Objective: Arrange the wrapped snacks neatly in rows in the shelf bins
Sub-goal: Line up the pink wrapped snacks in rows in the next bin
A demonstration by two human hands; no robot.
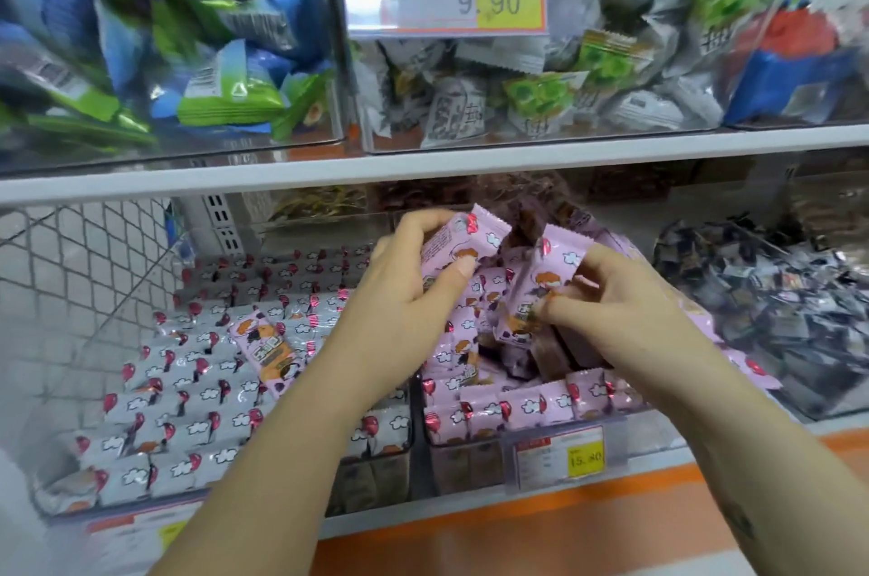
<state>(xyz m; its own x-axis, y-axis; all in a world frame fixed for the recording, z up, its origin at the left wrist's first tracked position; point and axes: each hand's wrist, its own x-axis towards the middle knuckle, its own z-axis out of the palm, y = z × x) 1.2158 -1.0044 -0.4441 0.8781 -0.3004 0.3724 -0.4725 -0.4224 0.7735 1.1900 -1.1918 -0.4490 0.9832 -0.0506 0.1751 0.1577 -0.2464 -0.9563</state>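
Observation:
My left hand (409, 288) grips a pink wrapped snack (463, 241) above the middle clear bin (470, 462). My right hand (616, 307) pinches a second pink snack (541, 288), held upright beside the first. Under both hands the middle bin holds a loose heap of pink snacks, with a tidy row (522, 408) along its front. The left bin (376, 477) is filled with white wrapped snacks (188, 382) lying in rows. One pink snack (269, 347) lies on top of them.
A bin of dark wrapped sweets (771, 303) stands at the right. Price tags (559, 458) hang on the bin fronts. The upper shelf (423, 164) carries clear bins of green, blue and grey packets. A wire mesh panel (80, 265) closes the left side.

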